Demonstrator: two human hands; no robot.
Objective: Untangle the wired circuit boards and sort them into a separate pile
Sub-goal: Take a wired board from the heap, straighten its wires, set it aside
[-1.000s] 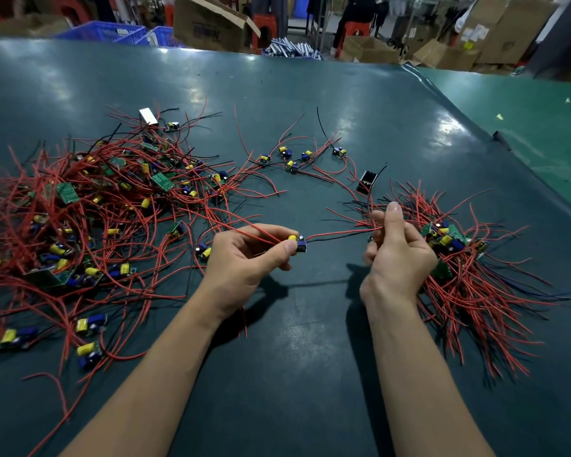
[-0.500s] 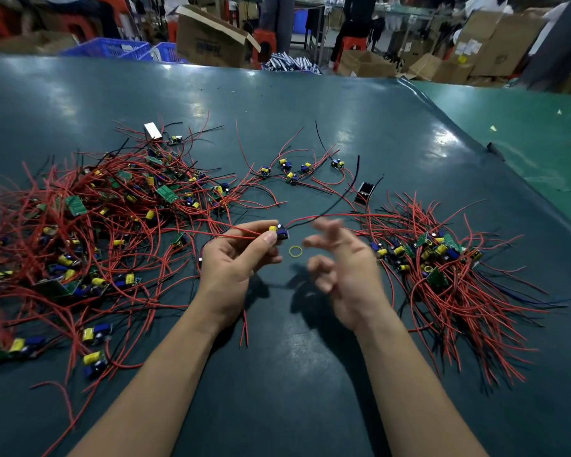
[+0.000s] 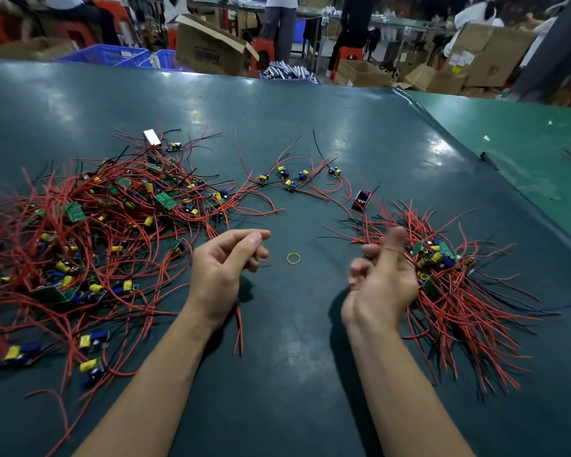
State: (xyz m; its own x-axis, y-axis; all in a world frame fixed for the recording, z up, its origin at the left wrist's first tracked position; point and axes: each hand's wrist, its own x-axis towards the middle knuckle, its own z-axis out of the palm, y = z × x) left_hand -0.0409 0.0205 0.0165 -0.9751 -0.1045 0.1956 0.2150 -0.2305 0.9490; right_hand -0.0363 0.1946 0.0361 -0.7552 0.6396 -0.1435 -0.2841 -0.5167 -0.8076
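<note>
A dark teal table [image 3: 310, 374] is being seen with a glossy surface, and ceiling light is being reflected on its far half. A large tangled heap [image 3: 89, 245] of red-wired circuit boards is being carried on its left side. A smaller sorted pile [image 3: 455, 285] of the same boards is being carried on its right side, well apart from the heap. Between them, near the middle, a yellow rubber band [image 3: 293, 258] is lying flat on bare surface. Farther back, a few loose boards [image 3: 290, 179] are being spread in a short row, and a small dark box [image 3: 361, 200] is being seen just beside the pile's far edge. A white block [image 3: 152, 137] is sitting at the heap's far edge.
</note>
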